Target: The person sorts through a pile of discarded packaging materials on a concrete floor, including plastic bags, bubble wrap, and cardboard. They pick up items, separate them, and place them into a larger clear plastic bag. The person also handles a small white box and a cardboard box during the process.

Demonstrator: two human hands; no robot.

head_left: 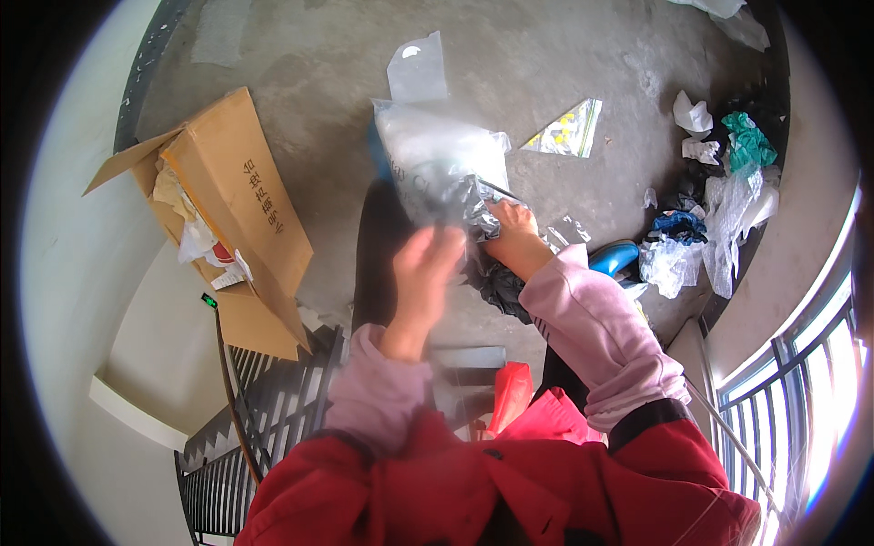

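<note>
My right hand point(511, 228) is closed around crinkled, shiny plastic wrapping point(481, 208). Motion blurs my left hand point(425, 276); its fingertips are by the near edge of that plastic, and whether they pinch it is unclear. Just beyond both hands lies a whitish, translucent plastic bag point(444, 140) bearing faint print. Below my right wrist a black plastic bag point(505, 290) is bunched up. A clear zip bag point(568, 130) with small yellow pieces rests on the concrete floor to the right of the whitish bag.
An open cardboard box point(239, 191) holding paper and plastic scraps stands at left, near a stair railing point(273, 396). Along the right wall are bubble wrap point(730, 218), green crumpled plastic point(748, 140) and a blue shoe point(614, 258). Red bags point(512, 396) sit close to my body.
</note>
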